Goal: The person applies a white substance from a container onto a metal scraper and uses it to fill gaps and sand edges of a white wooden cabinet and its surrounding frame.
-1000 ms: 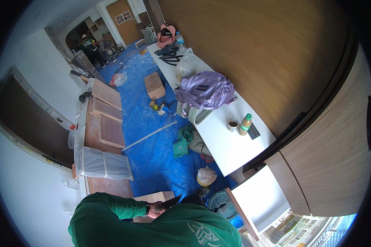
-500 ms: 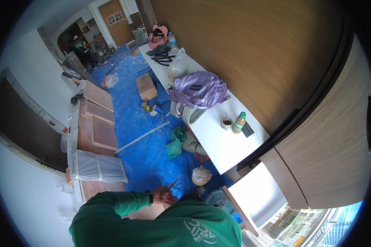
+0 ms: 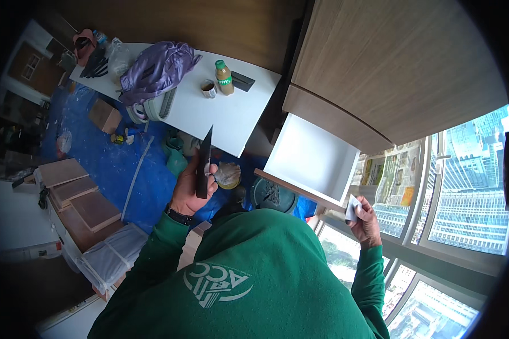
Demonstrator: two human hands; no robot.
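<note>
My left hand [image 3: 188, 192] is raised in front of my chest, its fingers closed round a dark, flat, pointed blade-like piece [image 3: 204, 166]; its exact kind is unclear. Off to the right, my right hand [image 3: 367, 226] pinches a small, flat whitish piece [image 3: 353, 208], too small to identify. That hand is beside the front corner of a pulled-out white drawer [image 3: 314, 155] with a brown front. Between my hands, below the drawer, stands a dark green bucket [image 3: 274, 196] with residue inside. A smaller yellowish tub [image 3: 228, 176], its top covered in whitish plastic, is just right of my left hand.
A white tabletop [image 3: 226, 121] carries a purple backpack [image 3: 157, 70], a cup [image 3: 208, 88] and a green-capped bottle [image 3: 224, 78]. Blue sheeting [image 3: 133, 181] covers the floor. Wooden panels [image 3: 95, 211] lie at left. Tall wooden cabinet doors [image 3: 401, 62] and windows [image 3: 466, 192] are at right.
My view has swung right, bringing the drawer and windows further in. My left hand has come up with the dark piece, and my right hand now shows, holding the whitish piece.
</note>
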